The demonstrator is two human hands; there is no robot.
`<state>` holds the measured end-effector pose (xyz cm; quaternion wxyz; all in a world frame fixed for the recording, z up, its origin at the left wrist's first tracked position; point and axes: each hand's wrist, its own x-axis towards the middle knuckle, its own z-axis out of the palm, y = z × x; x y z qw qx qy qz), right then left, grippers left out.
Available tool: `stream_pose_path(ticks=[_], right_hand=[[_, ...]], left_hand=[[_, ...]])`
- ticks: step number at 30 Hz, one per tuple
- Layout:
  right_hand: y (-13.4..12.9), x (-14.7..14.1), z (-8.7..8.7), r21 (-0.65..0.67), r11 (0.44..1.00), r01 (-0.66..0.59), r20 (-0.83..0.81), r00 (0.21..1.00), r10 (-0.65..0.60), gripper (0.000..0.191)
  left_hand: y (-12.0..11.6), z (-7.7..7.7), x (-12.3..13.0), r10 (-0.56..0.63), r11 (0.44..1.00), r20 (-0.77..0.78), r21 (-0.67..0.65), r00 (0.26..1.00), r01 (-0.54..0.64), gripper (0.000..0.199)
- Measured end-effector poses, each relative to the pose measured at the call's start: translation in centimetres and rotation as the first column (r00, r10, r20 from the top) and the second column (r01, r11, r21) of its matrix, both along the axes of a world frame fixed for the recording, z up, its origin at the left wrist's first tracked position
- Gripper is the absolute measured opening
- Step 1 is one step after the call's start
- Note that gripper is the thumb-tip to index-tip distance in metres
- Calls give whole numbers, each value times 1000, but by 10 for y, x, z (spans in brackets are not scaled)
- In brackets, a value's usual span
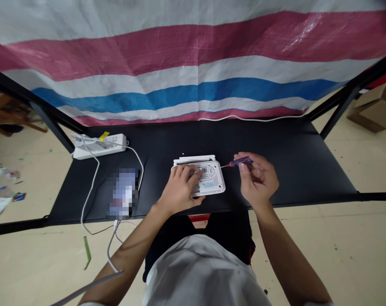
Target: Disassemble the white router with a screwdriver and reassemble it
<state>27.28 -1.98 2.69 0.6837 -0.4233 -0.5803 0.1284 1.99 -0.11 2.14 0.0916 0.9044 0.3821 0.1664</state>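
A white router (217, 180) lies bottom side up near the front of the black table, its vent holes and label showing. Along its far edge runs a white antenna (193, 160). My left hand (184, 183) grips the router's left part, fingers across the underside and thumb at the near edge. To the right, my right hand (259, 178) is closed on a screwdriver (240, 162) with a purple and red handle. Its thin shaft points left, and the tip meets or is very close to the router's right edge; exact contact is unclear.
A white power strip (114, 143) with cables sits at the table's back left. Before it lies a pixelated phone-like object (124, 193), with a white cable (109, 246) hanging off the front edge. A striped sheet (193, 63) hangs behind; a cardboard box (376, 108) stands on the floor right.
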Motion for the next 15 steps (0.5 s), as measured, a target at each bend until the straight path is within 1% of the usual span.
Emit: stream_pose_path(ticks=[2,3,6,10,15], right_hand=[[1,-1,-1,-17,1000,-20,15,1000,21,37],[2,-1,-2,-30,999,-26,26,999,26,36],[8,-3,-3,-60,998,-37,47,998,40,34],[16,-5,-5,-93,993,-78,69,994,85,34],[22,-6,-7,-198,973,-117,160,976,150,32]], left_hand=[[-1,1,0,-10,1000,-16,-29,1000,10,70],[-1,2,1,-12,999,-24,-39,1000,11,69],[-1,4,1,-14,998,-40,-54,999,12,80],[0,3,0,-4,999,-56,-40,998,1,97],[3,5,-1,16,998,-99,-52,995,-21,110]])
